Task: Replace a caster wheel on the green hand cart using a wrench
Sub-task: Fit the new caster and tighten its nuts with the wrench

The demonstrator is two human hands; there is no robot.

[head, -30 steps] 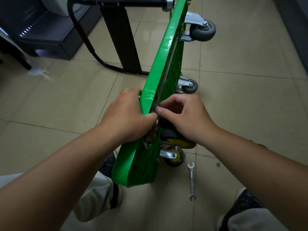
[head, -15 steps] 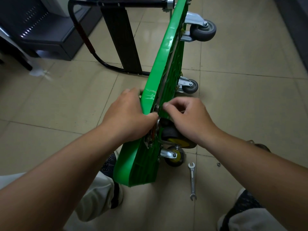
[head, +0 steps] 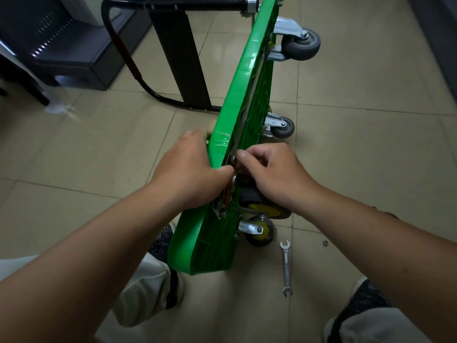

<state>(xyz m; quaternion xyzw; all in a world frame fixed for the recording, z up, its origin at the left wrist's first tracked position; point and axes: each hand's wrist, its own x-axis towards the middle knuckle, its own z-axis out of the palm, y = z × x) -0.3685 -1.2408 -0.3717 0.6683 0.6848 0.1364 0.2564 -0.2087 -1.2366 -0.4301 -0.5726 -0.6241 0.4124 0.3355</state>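
The green hand cart (head: 247, 78) stands on its long edge on the tiled floor, underside to the right. My left hand (head: 188, 169) grips the cart's upper edge from the left. My right hand (head: 272, 174) has curled fingers and pinches a small fastener at the mounting plate of the yellow-hubbed caster (head: 262, 206) just below it. A second yellow-hubbed caster (head: 259, 231) sits lower, near the floor. The wrench (head: 286, 267) lies on the floor to the right of the cart's near end, held by neither hand.
Two grey casters (head: 300, 43) (head: 282, 128) stick out at the cart's far end. The black folded handle (head: 183, 53) lies left of it. A small nut (head: 325, 242) rests on the tiles right of the wrench. My shoes (head: 163, 241) (head: 363, 303) flank the cart. Dark furniture (head: 61, 45) stands far left.
My right hand's fingertips shifted slightly up along the cart's edge and back, working at the fastener. The left hand, the cart and the wrench stayed put.
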